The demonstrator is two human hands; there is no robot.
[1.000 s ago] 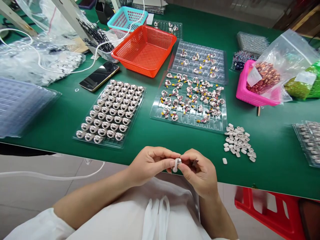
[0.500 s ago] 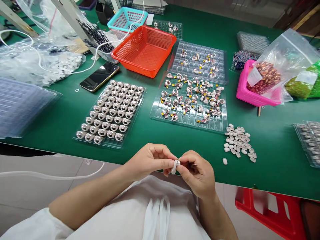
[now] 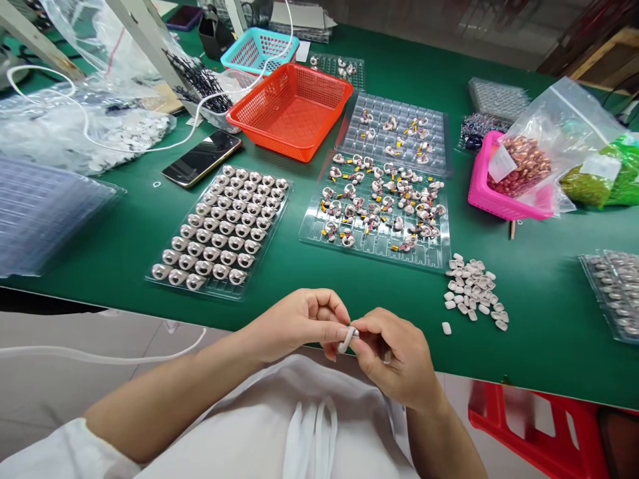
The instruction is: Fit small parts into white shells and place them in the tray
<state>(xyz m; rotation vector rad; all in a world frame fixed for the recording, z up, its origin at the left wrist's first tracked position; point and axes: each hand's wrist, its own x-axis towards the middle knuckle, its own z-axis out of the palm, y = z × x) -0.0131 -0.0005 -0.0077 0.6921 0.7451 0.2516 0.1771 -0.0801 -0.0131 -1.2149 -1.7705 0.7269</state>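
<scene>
At the table's front edge, my left hand pinches a small white curved part with a shiny silver end, which looks like a clip-on earbud. My right hand is closed on the silver end of the same part, thumb and fingertip pressed together. Its curled fingers hide whatever lies in the palm. Ahead, a clear plastic tray carries many white curved pieces with wires and yellow bits. On the left, another tray holds rows of shiny silver-beige shells. Small white caps lie in a loose pile right of my hands.
A red basket, a blue basket and a phone stand at the back left. Stacked clear trays lie far left. A pink basket with bagged copper-coloured parts is at the right. A red stool stands below the table edge.
The white part has tilted over between my fingers. My right hand has shifted slightly lower and to the right, still gripping it. The whole view has moved a little.
</scene>
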